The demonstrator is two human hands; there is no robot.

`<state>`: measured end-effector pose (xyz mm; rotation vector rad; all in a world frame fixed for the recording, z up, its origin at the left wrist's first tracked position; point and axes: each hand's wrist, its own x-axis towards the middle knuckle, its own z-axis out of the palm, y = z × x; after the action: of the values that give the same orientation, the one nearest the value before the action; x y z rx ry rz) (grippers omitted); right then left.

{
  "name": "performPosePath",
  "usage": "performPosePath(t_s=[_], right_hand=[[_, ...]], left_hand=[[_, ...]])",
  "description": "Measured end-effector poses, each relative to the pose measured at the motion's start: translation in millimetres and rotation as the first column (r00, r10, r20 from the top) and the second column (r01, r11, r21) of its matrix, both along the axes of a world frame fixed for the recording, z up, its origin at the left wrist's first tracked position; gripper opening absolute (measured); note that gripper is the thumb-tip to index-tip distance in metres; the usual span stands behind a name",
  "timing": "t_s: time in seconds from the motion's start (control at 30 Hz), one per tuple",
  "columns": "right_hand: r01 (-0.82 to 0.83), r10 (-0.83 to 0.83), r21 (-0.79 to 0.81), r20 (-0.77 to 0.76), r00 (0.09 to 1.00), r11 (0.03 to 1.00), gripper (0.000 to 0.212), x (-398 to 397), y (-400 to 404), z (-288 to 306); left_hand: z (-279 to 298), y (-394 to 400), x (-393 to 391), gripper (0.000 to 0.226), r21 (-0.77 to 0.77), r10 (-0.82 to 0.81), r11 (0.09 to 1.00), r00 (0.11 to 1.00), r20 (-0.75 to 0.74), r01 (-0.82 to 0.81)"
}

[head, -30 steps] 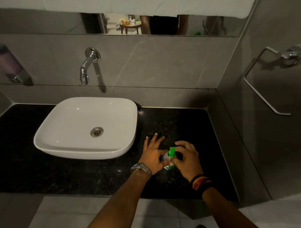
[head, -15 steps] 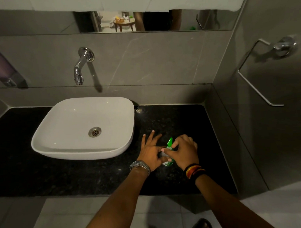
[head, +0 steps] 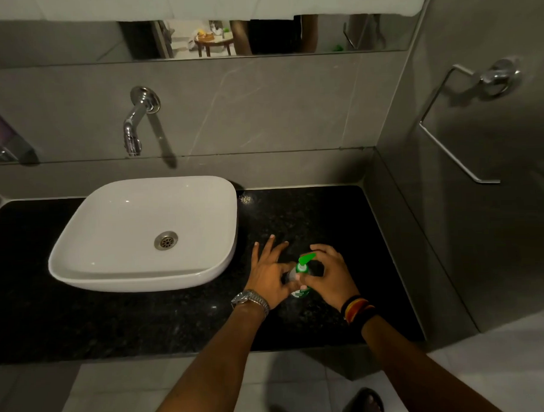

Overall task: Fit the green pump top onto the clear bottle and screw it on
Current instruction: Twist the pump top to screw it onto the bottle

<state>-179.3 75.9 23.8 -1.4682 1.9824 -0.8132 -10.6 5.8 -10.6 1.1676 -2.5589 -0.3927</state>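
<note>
The clear bottle stands upright on the black counter, right of the basin. The green pump top sits on its neck, nozzle pointing up-right. My left hand pinches the bottle's shoulder with thumb and forefinger, the other fingers spread wide. My right hand curls around the pump collar from the right, thumb at the front. A green-and-white label shows low on the bottle; most of the bottle body is hidden between my hands.
A white basin stands on the counter to the left, a wall tap above it. A grey wall with a chrome towel rail closes the right side. A soap dispenser hangs far left. The counter's front edge lies near my forearms.
The pump nozzle has turned from pointing up-left to up-right. My right hand has shifted its grip around the collar. My left hand has stayed on the bottle.
</note>
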Motion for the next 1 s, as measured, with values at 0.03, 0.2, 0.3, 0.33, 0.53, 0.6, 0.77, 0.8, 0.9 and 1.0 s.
performPosePath(t_s=[0.03, 0.2, 0.3, 0.33, 0.53, 0.6, 0.77, 0.8, 0.9, 1.0], right_hand=[[-0.002, 0.002, -0.013, -0.015, 1.000, 1.000, 0.050, -2.0, 0.6, -1.1], [0.079, -0.079, 0.016, -0.002, 0.997, 0.997, 0.055, 2.3, -5.6, 6.6], [-0.020, 0.020, 0.010, 0.011, 1.000, 1.000, 0.051, -0.8, -2.7, 7.1], [-0.057, 0.057, -0.001, -0.013, 0.998, 0.998, 0.043, -2.9, -1.9, 7.3], [-0.013, 0.007, -0.029, -0.211, 0.977, 0.999, 0.039, 2.4, -10.3, 13.6], [-0.035, 0.028, -0.028, -0.221, 0.975, 0.999, 0.042, 3.2, -8.5, 10.3], [-0.125, 0.104, -0.063, -0.267, 0.958, 0.990, 0.038, -2.6, -4.7, 3.0], [-0.126, 0.101, -0.066, -0.296, 0.950, 0.990, 0.037, -1.9, -5.6, 2.5], [-0.107, 0.070, -0.076, -0.384, 0.921, 0.991, 0.037, 1.9, -4.4, -1.6], [-0.059, 0.002, -0.126, -0.410, 0.912, 0.990, 0.040, 6.0, 1.6, -7.6]], left_hand=[[-0.8, 0.3, 0.3, 0.057, 0.002, -0.001, 1.000, 1.000, 0.003, 0.001], [-0.9, -0.6, 0.2, 0.064, 0.012, -0.003, 1.000, 1.000, -0.010, 0.003], [-0.6, -0.9, -0.9, 0.067, 0.011, -0.007, 1.000, 1.000, -0.007, 0.007], [-0.6, -0.5, -0.6, 0.068, 0.010, -0.009, 1.000, 1.000, -0.002, 0.009], [0.8, -1.9, 1.0, 0.059, 0.025, -0.013, 1.000, 1.000, 0.009, 0.013], [0.7, -1.9, 0.4, 0.062, 0.022, -0.012, 1.000, 1.000, 0.005, 0.012], [0.9, 2.1, 1.1, 0.071, 0.005, 0.003, 1.000, 1.000, -0.002, -0.003], [1.2, 2.8, 0.8, 0.070, 0.004, 0.009, 1.000, 1.000, -0.013, -0.009], [0.3, 3.8, -0.5, 0.064, -0.004, 0.019, 1.000, 0.999, -0.042, -0.020], [-1.5, 6.9, -1.9, 0.047, -0.023, 0.028, 0.999, 0.998, -0.057, -0.029]])
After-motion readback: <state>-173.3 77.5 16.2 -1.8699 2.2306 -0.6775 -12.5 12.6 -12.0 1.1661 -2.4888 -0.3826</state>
